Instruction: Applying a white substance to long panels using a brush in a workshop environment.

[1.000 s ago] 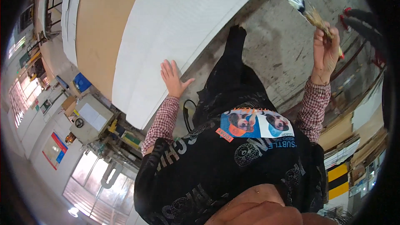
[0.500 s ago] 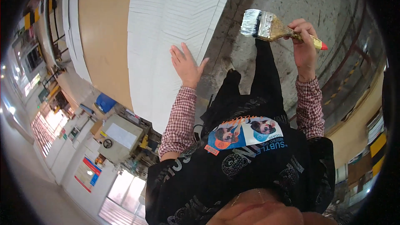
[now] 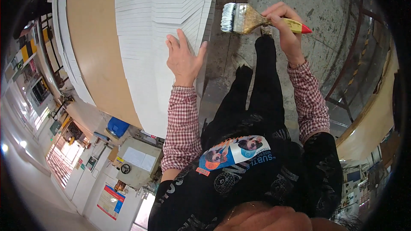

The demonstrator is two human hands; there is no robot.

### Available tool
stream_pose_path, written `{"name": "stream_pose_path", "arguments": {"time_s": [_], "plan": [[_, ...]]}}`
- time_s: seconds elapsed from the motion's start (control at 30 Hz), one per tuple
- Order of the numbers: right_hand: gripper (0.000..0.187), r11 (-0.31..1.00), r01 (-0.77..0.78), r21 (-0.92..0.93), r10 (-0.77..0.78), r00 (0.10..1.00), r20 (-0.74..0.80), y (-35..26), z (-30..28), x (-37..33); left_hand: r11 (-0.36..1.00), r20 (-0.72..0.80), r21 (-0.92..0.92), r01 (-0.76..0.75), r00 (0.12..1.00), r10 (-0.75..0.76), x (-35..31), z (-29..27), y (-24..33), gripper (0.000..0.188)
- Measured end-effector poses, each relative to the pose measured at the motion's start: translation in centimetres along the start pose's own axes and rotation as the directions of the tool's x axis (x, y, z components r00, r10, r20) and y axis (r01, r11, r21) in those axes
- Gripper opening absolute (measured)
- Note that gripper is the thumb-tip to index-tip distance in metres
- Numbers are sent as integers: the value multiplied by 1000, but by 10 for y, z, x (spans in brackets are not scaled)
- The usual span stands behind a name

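Observation:
My right hand point(image 3: 286, 28) grips a wide flat paintbrush point(image 3: 249, 18) by its yellow handle with a red tip. White stuff coats the bristles, which point left over the floor, apart from the paper. My left hand point(image 3: 185, 60) rests with its fingers spread on overlapping white paper sheets point(image 3: 141, 66), close to their right edge. The sheets lie fanned, so their edges form rows of thin bent lines toward the far end. Beneath or beside them runs a tan board surface point(image 3: 92, 38).
A concrete floor point(image 3: 317, 0) lies to the right of the table. A grey machine with a handwheel point(image 3: 125, 169) and a blue container point(image 3: 117, 126) stand at the lower left. Another tan-topped surface point(image 3: 364, 122) curves along the right side. More white sheets point(image 3: 70, 55) lie left of the board.
The view has shifted, and the paper and table appear further left. My right hand has turned the brush a little and still holds it. My left hand lies nearer the fanned sheet edges.

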State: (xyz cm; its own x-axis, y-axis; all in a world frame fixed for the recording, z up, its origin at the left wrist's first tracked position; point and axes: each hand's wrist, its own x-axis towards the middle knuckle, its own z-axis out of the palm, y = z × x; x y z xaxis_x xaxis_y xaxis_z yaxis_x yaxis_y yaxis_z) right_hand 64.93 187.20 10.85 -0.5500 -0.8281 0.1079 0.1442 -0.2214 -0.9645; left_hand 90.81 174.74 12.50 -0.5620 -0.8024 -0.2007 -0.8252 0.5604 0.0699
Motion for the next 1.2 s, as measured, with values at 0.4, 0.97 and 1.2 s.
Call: {"name": "stream_pose_path", "arguments": {"time_s": [0.4, 0.97, 1.2], "plan": [[12, 992, 110, -59, -104, 990, 91, 24, -1, 26, 993, 107, -104, -60, 992, 72, -1, -16, -7, 70], [11, 990, 29, -136, -15, 994, 107, 15, 5, 41, 976, 142, -206, -75, 984, 105, 9, -27, -5, 67], [16, 997, -33, -64, 46, 976, 214, 11, 5, 41, 979, 154, -194, -67, 983, 98, 13, -32, -6, 66]]}}
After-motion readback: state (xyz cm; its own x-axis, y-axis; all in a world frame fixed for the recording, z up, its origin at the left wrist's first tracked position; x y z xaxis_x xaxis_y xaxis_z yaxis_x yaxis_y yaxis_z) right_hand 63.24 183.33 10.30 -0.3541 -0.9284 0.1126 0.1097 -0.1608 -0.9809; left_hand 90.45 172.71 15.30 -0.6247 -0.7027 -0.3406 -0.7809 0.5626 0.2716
